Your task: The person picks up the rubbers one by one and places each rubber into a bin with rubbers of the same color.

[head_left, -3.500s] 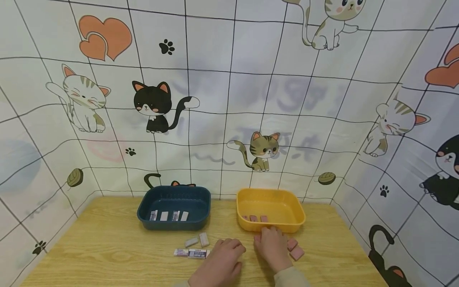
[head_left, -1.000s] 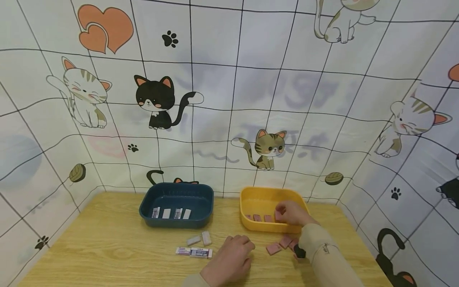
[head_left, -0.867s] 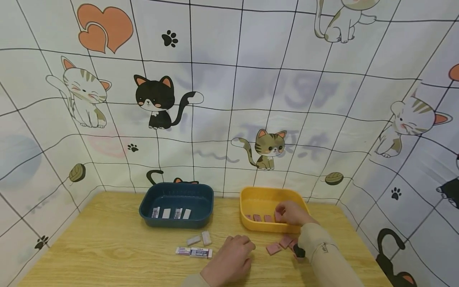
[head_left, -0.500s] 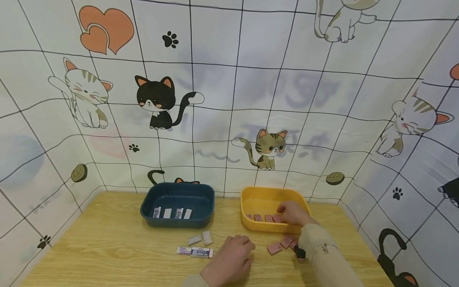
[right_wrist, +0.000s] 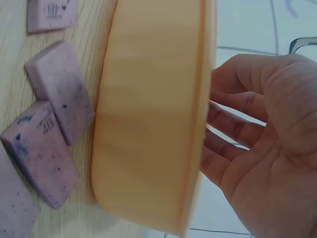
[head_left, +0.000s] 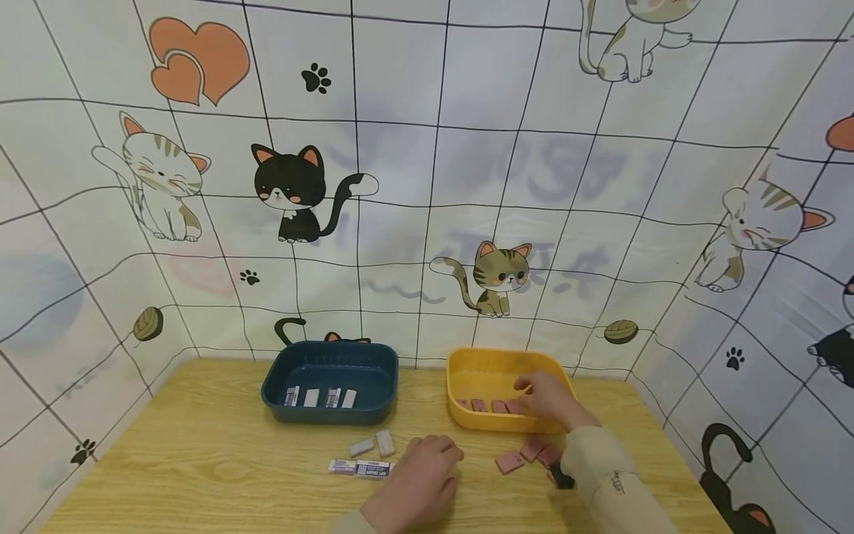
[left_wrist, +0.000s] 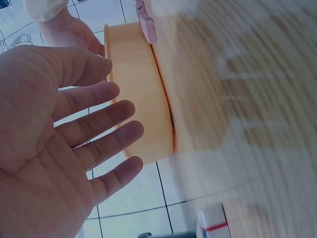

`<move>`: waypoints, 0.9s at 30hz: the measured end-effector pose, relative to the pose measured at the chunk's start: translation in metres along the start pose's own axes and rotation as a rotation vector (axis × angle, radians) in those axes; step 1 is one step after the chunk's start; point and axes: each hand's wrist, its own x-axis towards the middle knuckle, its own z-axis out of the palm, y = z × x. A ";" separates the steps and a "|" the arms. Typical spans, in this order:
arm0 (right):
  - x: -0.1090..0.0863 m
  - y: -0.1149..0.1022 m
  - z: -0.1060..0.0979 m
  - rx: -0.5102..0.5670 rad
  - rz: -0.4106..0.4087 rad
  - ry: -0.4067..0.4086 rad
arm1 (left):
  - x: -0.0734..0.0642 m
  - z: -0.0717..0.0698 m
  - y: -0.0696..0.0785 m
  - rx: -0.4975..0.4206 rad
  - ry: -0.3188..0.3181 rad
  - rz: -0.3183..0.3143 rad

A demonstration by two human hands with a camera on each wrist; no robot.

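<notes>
My right hand (head_left: 550,397) reaches over the front wall of the yellow bin (head_left: 503,423), fingers loose. Just beside its fingertips, a row of several pink erasers (head_left: 499,406) lines the inside front of the bin. In the right wrist view the bin wall hides those fingertips. More pink erasers (right_wrist: 42,153) lie loose on the table before the bin, one marked 4B. My left hand (head_left: 416,478) hovers low over the table with relaxed, spread fingers and an empty palm. Just left of it lie two white erasers (head_left: 385,443) and sleeved erasers (head_left: 373,469).
A dark blue bin (head_left: 327,414) stands left of the yellow one, with several white and sleeved erasers (head_left: 311,397) in a row inside. Behind both bins rises a cloth backdrop (head_left: 400,222) printed with cats. The wood-grain table (head_left: 200,460) extends left and toward me.
My right hand has moved from the loose pink erasers into the yellow bin, set one at the right end of the row and let go. The left hand has shifted slightly left.
</notes>
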 end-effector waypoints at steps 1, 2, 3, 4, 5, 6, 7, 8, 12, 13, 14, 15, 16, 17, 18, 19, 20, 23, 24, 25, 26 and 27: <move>-0.003 -0.002 0.000 0.008 -0.016 0.014 | -0.001 0.000 -0.001 -0.006 -0.001 -0.009; -0.006 -0.004 -0.001 0.015 -0.035 0.029 | -0.002 -0.001 -0.002 -0.015 -0.004 -0.019; -0.009 -0.007 -0.001 0.024 -0.055 0.043 | -0.003 -0.002 -0.003 -0.024 -0.006 -0.030; -0.012 -0.009 -0.002 0.035 -0.068 0.055 | -0.004 -0.003 -0.004 -0.033 -0.010 -0.041; -0.015 -0.012 -0.002 0.046 -0.078 0.066 | -0.005 -0.004 -0.005 -0.040 -0.011 -0.051; -0.017 -0.015 -0.001 0.046 -0.088 0.081 | -0.006 -0.005 -0.006 -0.046 -0.013 -0.062; -0.020 -0.018 -0.001 0.050 -0.092 0.092 | -0.007 -0.006 -0.007 -0.052 -0.012 -0.073; -0.022 -0.021 -0.001 0.050 -0.096 0.100 | -0.008 -0.007 -0.008 -0.058 -0.012 -0.084; -0.030 -0.033 0.002 0.053 -0.116 0.147 | -0.011 -0.010 -0.014 -0.072 0.016 -0.106; -0.033 -0.036 0.003 0.063 -0.127 0.159 | -0.012 -0.011 -0.015 -0.072 0.036 -0.099; -0.035 -0.039 0.003 0.065 -0.141 0.176 | -0.013 -0.011 -0.017 -0.068 0.060 -0.087; -0.037 -0.042 0.005 0.076 -0.159 0.196 | -0.014 -0.011 -0.019 -0.060 0.080 -0.077; -0.040 -0.045 0.006 0.089 -0.182 0.214 | -0.014 -0.011 -0.021 -0.051 0.098 -0.069; -0.042 -0.047 0.007 0.097 -0.207 0.235 | -0.015 -0.011 -0.022 -0.043 0.112 -0.062; -0.044 -0.050 0.009 0.108 -0.229 0.254 | -0.015 -0.011 -0.024 -0.036 0.122 -0.057; -0.045 -0.052 0.011 0.109 -0.253 0.275 | -0.016 -0.011 -0.026 -0.041 0.123 -0.062; -0.047 -0.054 0.013 0.111 -0.271 0.294 | -0.017 -0.012 -0.027 -0.042 0.115 -0.070; -0.050 -0.059 0.022 0.119 -0.301 0.342 | -0.018 -0.012 -0.031 -0.058 0.095 -0.091; -0.050 -0.060 0.025 0.119 -0.309 0.355 | -0.019 -0.012 -0.032 -0.057 0.100 -0.092; -0.052 -0.062 0.027 0.117 -0.318 0.368 | -0.019 -0.012 -0.034 -0.059 0.113 -0.089; -0.053 -0.063 0.030 0.119 -0.325 0.379 | -0.019 -0.012 -0.035 -0.057 0.124 -0.086; -0.054 -0.065 0.032 0.116 -0.342 0.393 | -0.019 -0.011 -0.036 -0.053 0.140 -0.083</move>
